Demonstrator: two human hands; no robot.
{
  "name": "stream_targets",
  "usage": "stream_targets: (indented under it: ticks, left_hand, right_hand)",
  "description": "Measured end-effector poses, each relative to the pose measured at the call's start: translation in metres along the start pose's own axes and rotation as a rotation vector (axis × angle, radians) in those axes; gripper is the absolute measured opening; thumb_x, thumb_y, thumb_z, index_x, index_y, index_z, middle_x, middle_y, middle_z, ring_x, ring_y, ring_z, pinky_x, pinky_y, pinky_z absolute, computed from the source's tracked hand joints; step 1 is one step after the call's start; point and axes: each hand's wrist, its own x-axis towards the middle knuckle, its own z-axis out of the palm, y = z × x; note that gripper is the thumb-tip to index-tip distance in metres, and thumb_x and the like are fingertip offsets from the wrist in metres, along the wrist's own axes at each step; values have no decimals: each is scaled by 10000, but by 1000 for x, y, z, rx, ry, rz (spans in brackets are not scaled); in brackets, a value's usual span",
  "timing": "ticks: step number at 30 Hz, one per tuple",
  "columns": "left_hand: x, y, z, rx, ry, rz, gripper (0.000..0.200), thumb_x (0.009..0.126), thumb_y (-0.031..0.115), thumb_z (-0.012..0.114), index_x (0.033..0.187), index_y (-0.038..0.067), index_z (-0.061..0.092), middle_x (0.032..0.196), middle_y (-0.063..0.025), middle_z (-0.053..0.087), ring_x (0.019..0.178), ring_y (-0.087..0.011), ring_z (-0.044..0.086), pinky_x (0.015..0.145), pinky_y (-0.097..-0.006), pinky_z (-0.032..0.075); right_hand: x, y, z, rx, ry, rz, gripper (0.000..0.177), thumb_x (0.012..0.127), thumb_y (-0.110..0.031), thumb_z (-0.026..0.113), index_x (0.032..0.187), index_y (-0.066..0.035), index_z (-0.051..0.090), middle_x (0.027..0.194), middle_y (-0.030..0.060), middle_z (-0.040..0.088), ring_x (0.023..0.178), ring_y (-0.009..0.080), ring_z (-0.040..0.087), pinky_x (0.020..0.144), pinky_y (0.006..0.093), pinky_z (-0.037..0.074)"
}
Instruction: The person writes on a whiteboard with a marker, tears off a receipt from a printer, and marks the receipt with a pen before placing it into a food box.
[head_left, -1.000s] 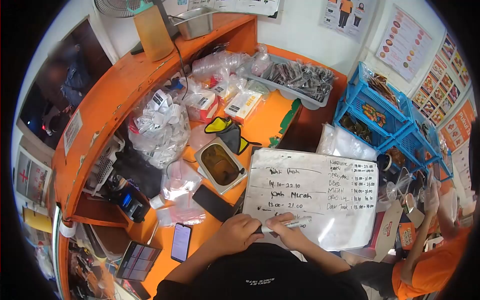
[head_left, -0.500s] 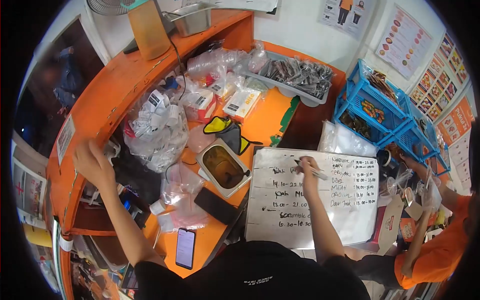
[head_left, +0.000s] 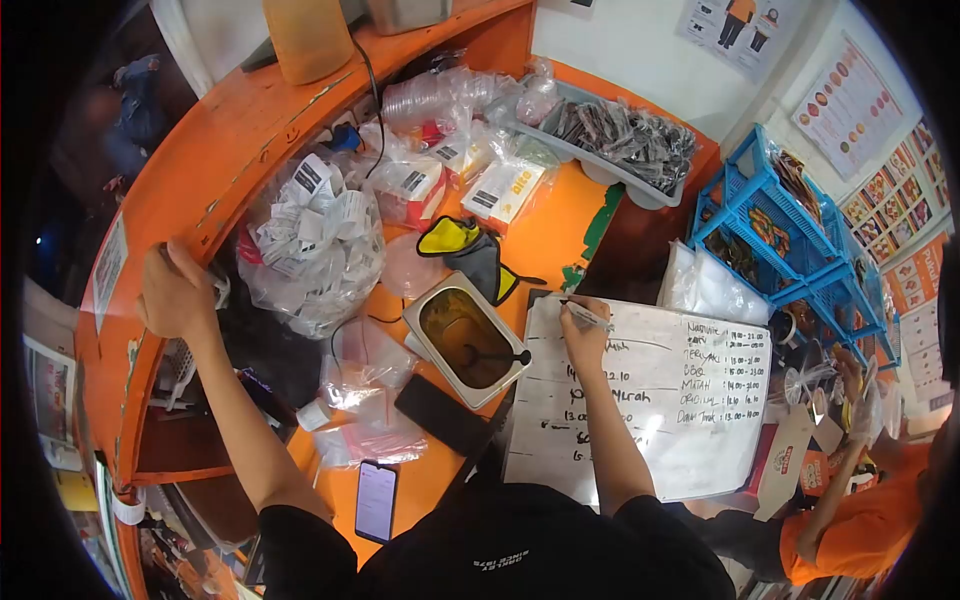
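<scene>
A marker (head_left: 592,316) is held in my right hand (head_left: 585,335), its dark tip near the upper left of the whiteboard (head_left: 700,465). Handwritten names and times cover the board; my hand and forearm hide part of the left column. At the far left, my left hand (head_left: 178,295) rests on the orange counter (head_left: 150,385), fingers curled over its edge and partly hidden. Just left of the board stands a metal container (head_left: 418,312) of brown sauce with a dark-handled utensil (head_left: 505,358) in it. Beside it lie a black-and-yellow cloth item (head_left: 475,258) and a dark flat object (head_left: 440,415).
A phone (head_left: 376,500) with a lit screen lies near my body. Behind are a bag of paper slips (head_left: 315,240), a grey tray (head_left: 640,180) of wrapped dark items and blue racks (head_left: 770,230). A co-worker in an orange shirt (head_left: 865,525) handles a plastic bag at right.
My right hand has moved left across the whiteboard with the marker, lowering its tip toward the upper left. My left hand's fingers have curled more. The camera view has shifted slightly.
</scene>
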Motion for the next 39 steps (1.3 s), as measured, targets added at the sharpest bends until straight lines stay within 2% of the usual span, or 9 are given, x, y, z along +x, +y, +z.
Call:
stream_targets:
  ticks: [5,8,10,16,23,29,32,35,39]
  left_hand:
    - [-1,-1,3,33,68,25,356,923,415,463,866,113,643,761,-24,672,651,-197,624,558,-318,408]
    - [-1,-5,7,53,71,31,356,921,419,466,865,116,646,753,-19,672,632,-198,618,550,-317,403]
    - [-2,-6,8,64,57,17,280,876,381,535,843,128,651,761,-7,672,642,-187,623,562,-309,423]
    - [-1,-2,4,63,39,-9,280,873,383,539,832,130,653,750,1,673,625,-183,619,544,-307,405]
    - [-2,-5,7,75,51,15,286,872,390,539,816,132,650,740,5,671,612,-175,616,532,-307,396]
    - [-3,-6,9,74,62,11,302,881,401,524,827,130,646,744,5,670,607,-177,612,522,-312,393]
    - [-2,-5,8,50,93,21,298,880,399,528,834,130,647,750,9,671,613,-178,615,524,-311,396]
    - [-2,-5,7,71,32,-3,296,879,398,532,844,128,650,762,10,675,624,-177,621,529,-309,401]
    - [-2,-8,9,60,57,20,311,884,407,522,854,125,650,768,9,677,628,-175,624,528,-306,400]
  right_hand:
    - [5,2,5,84,96,150,145,733,-73,649,854,-12,596,867,120,588,867,270,510,784,374,430]
    - [3,-1,7,-42,20,103,159,723,-78,654,850,-15,581,867,121,591,882,274,497,784,380,427]
    - [-2,0,11,-60,25,42,165,707,-75,663,840,-16,585,861,118,588,897,280,488,785,373,426]
    - [-6,3,21,-114,2,-72,168,673,-61,676,812,-15,593,862,120,586,925,294,470,824,397,409]
    - [-4,-1,23,-147,-1,-50,171,658,-66,678,800,-21,594,838,124,568,937,310,459,838,405,398]
    - [-9,-4,20,-201,-98,-50,173,652,-79,683,801,-46,602,861,124,580,947,313,459,843,432,384]
    - [-6,-8,25,-193,-43,-54,173,652,-79,681,803,-52,599,851,123,569,951,310,453,845,442,374]
    - [-4,-2,24,-186,-11,-68,173,658,-75,677,807,-43,594,850,129,559,954,307,444,846,427,375]
    - [-5,3,15,-144,25,0,182,666,-78,679,817,-26,592,857,136,559,956,305,439,843,406,382]
